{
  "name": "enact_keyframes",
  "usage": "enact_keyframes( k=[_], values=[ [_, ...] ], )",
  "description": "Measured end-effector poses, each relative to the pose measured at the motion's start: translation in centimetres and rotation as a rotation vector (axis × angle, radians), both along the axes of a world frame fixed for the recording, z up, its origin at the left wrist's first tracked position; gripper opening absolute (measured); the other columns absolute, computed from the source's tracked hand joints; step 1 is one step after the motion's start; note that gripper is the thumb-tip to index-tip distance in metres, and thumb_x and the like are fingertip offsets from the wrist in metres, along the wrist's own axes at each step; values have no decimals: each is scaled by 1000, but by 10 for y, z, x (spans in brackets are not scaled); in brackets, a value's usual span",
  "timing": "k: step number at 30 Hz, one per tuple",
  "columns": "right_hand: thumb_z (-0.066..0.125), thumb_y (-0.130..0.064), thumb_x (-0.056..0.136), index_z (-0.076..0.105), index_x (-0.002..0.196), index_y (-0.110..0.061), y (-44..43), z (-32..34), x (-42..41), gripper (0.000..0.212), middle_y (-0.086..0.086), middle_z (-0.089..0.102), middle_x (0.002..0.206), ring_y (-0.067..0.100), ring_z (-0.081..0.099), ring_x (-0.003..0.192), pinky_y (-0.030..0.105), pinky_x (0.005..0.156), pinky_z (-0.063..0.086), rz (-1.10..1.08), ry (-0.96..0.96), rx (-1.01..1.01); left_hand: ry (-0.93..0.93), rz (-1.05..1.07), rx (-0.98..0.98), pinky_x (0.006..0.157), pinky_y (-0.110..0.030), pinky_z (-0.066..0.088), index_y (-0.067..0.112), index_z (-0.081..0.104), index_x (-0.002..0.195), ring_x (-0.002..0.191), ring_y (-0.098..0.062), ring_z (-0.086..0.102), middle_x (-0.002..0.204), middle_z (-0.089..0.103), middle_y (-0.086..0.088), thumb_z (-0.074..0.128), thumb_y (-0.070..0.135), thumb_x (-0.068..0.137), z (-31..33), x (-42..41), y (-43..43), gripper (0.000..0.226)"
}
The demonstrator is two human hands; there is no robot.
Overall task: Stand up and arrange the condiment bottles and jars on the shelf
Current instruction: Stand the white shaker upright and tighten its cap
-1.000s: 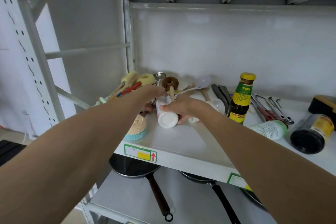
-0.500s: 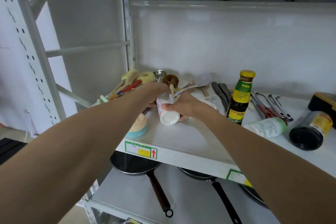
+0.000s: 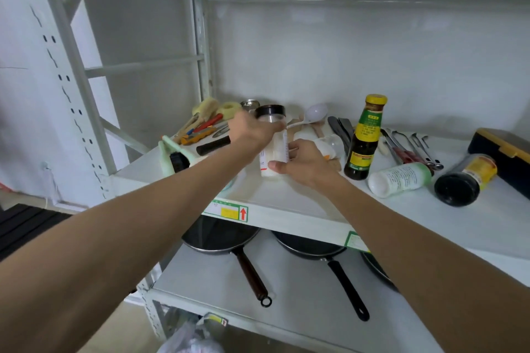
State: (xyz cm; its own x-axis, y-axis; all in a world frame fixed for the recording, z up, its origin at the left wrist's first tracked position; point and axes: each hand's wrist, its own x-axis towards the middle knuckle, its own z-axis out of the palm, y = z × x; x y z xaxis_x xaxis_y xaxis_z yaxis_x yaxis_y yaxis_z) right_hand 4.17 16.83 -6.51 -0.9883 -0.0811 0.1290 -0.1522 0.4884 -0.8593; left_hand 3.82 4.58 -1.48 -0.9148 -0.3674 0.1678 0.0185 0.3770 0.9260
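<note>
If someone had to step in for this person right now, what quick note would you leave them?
Left hand and right hand: both on the white jar with the black lid, upright on the shelf; let go only once it is steady.
Done: the dark sauce bottle with the yellow cap stands upright to the right of it.
Left: the white bottle and the dark jar with the yellow label lie on their sides further right. A small clear bottle behind the right hand also seems tipped. Stand them up in line.
</note>
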Motion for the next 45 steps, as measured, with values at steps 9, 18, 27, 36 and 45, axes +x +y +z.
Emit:
enact_keyframes(
  k=[9, 18, 27, 36, 45],
  values=[
    [83, 2, 66, 45, 113, -14, 4, -21, 12, 63, 6, 60, 110, 26, 62, 109, 39, 93, 54, -48, 59, -103, 122, -27, -79, 69, -30, 54, 13, 68, 103, 88, -17, 67, 95, 71, -1, 88, 49, 52, -24, 22, 8, 66],
    [81, 0, 70, 45, 125, -15, 5, -26, 18, 67, -2, 59, 107, 19, 60, 107, 27, 85, 52, -42, 80, -114, 81, -82, -109, 86, -32, 51, 12, 59, 114, 107, -21, 60, 117, 62, -4, 89, 51, 53, -28, 27, 12, 78],
    [89, -40, 55, 38, 115, -21, -5, -27, 24, 82, 9, 57, 118, 26, 57, 109, 47, 94, 51, -162, 59, -121, -83, -493, -2, 92, -32, 49, 16, 55, 133, 117, -17, 58, 126, 63, 1, 75, 70, 56, 34, 20, -21, 97],
    [85, -18, 70, 49, 111, -13, -8, -23, 19, 55, 7, 64, 110, 22, 64, 99, 35, 84, 54, -146, 73, -235, -94, -376, 14, 79, -32, 59, 5, 70, 106, 95, -20, 68, 102, 72, -7, 79, 23, 77, 30, 12, -15, 36],
    [53, -6, 95, 37, 123, -18, -16, -21, 12, 34, 6, 50, 140, 20, 48, 128, 40, 109, 39, 74, -48, -190, -78, -45, -92, 47, -23, 39, 12, 56, 84, 58, -18, 54, 69, 56, -1, 82, 50, 60, 27, 13, -8, 52]
  ],
)
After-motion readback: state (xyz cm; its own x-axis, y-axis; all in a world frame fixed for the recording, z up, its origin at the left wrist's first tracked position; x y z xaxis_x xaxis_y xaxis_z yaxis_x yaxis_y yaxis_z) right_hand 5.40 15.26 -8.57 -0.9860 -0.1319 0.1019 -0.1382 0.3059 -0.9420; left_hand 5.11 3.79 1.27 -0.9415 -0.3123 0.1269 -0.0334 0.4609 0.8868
